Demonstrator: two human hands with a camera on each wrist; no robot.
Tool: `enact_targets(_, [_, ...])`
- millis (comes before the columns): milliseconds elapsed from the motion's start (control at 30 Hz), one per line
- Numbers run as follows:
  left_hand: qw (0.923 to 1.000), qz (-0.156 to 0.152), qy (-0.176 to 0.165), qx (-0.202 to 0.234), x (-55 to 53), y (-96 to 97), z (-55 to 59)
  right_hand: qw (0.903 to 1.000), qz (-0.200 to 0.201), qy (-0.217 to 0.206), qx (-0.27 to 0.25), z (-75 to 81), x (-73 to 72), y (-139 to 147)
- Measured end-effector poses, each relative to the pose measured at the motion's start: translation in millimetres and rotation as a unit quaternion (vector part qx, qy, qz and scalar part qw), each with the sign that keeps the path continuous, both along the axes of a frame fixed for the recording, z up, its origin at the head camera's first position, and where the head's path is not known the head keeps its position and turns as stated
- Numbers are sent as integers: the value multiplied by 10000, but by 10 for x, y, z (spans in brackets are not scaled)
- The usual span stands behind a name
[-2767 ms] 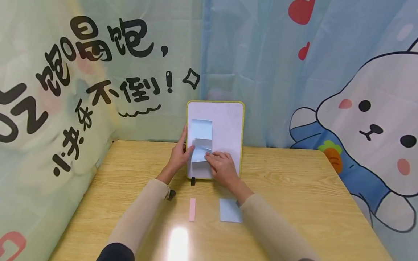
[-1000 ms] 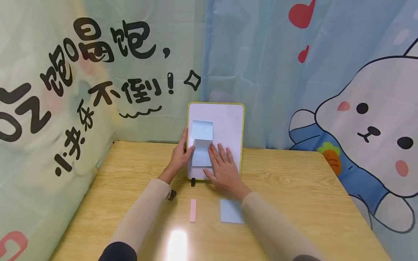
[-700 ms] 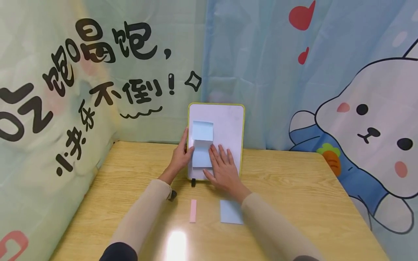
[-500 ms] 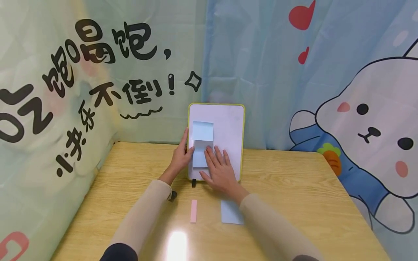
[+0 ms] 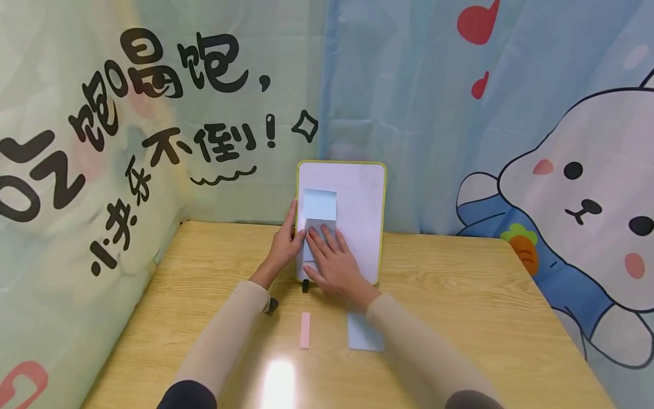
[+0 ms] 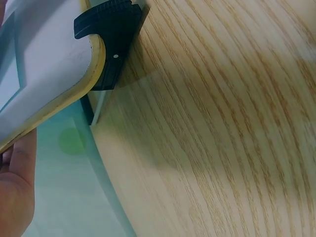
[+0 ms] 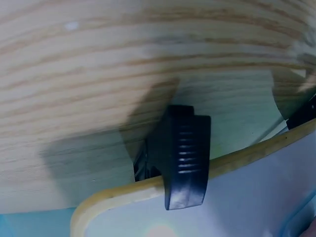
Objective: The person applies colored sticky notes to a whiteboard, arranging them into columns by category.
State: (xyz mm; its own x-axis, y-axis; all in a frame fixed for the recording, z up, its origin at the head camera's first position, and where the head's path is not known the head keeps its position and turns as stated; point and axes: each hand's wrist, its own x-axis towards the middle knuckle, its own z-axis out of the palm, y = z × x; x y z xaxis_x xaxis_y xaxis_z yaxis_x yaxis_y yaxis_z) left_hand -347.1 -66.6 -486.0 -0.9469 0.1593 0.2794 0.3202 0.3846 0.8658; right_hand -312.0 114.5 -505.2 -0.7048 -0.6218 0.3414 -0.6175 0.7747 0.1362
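A small whiteboard [image 5: 360,210] with a yellow rim stands upright at the table's back. Two light blue sticky notes are on its left half: an upper one [image 5: 319,205], its bottom edge lifted, and a lower one [image 5: 309,253], partly hidden by fingers. My left hand [image 5: 282,245] grips the board's left edge, thumb toward the front; in the left wrist view part of that hand [image 6: 17,182] shows beyond the rim. My right hand [image 5: 334,267] lies with fingers straight, pressing over the lower note. In the right wrist view only a sliver of it appears at the lower right corner.
Black stand clips hold the board's bottom rim, one in the left wrist view [image 6: 113,39] and one in the right [image 7: 187,163]. On the wooden table [image 5: 434,318] lie a pink paper strip [image 5: 305,330] and a light blue note pad [image 5: 363,334]. Printed curtains hang behind.
From fingertips at the lower note's bottom corner, my right hand has flattened against the board and slid left across the note. That note now lies flatter. My left hand has kept its grip.
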Motion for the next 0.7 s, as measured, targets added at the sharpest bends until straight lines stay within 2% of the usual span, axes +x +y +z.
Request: enact_targets(700, [9998,65,-192,-48,27,34,46,9992,-348,43,190,31,72,258])
